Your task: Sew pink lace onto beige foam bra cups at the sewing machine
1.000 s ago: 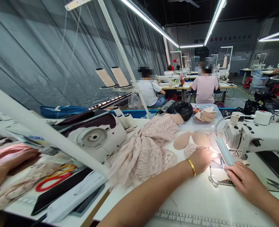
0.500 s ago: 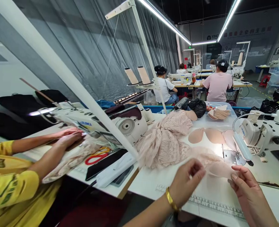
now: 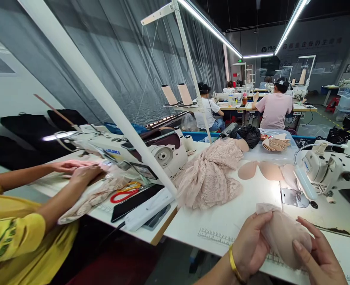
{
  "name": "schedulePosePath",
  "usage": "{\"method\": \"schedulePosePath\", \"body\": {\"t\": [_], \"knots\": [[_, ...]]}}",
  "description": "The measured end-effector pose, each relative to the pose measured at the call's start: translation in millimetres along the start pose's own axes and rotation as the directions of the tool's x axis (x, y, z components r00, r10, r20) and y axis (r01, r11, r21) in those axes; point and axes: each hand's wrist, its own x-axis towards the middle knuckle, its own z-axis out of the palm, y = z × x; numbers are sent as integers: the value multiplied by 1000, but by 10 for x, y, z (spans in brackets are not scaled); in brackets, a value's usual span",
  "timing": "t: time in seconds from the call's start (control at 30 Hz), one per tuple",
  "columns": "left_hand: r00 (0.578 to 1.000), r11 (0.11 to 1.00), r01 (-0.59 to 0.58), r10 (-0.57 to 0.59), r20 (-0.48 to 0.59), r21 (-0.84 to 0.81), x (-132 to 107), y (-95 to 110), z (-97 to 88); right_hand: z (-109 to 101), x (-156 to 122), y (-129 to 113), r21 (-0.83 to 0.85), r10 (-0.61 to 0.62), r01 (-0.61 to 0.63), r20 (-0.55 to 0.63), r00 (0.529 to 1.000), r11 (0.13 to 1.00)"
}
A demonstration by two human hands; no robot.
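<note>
Both my hands hold a beige padded bra cup point(image 3: 283, 235) covered with lace, low at the front edge of the white sewing table point(image 3: 246, 202). My left hand point(image 3: 252, 245), with a gold bangle on the wrist, grips the cup's left side with fingers curled. My right hand point(image 3: 319, 257) cups its right side and underside. A heap of pale pink lace pieces point(image 3: 210, 178) lies beyond my left hand. Loose beige cups point(image 3: 262, 170) lie flat near my sewing machine point(image 3: 329, 170).
A co-worker in a yellow sleeve point(image 3: 17, 241) works lace at the neighbouring machine point(image 3: 133, 152) on the left. Red-handled scissors point(image 3: 123, 194), a dark tablet and a white box lie between us. A stack of cups point(image 3: 276, 143) and a black bag sit farther back. Two people sit at distant tables.
My hands have drawn the piece away from the machine's needle toward the table's front edge and now wrap round it as a rounded cup. The view has swung left and back.
</note>
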Motion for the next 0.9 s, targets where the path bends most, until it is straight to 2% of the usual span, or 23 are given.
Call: {"method": "schedulePosePath", "body": {"t": [0.13, 0.43, 0.67, 0.9], "knots": [[999, 999, -20, 19, -28, -25, -2, -49, 20, 2, 93, -41, 83, 95, -94, 0, 996, 992], [990, 991, -130, 131, -46, 26, 63, -87, 9, -18, 114, -30, 146, 128, -131, 30, 991, 981], [994, 994, -105, 105, 10, 6, 88, -86, 60, 22, 141, -87, 226, 157, -155, 7, 988, 962], [997, 998, -65, 66, 44, -16, 72, -99, 172, -11, 160, -24, 159, 118, -113, -23, 993, 981]]}}
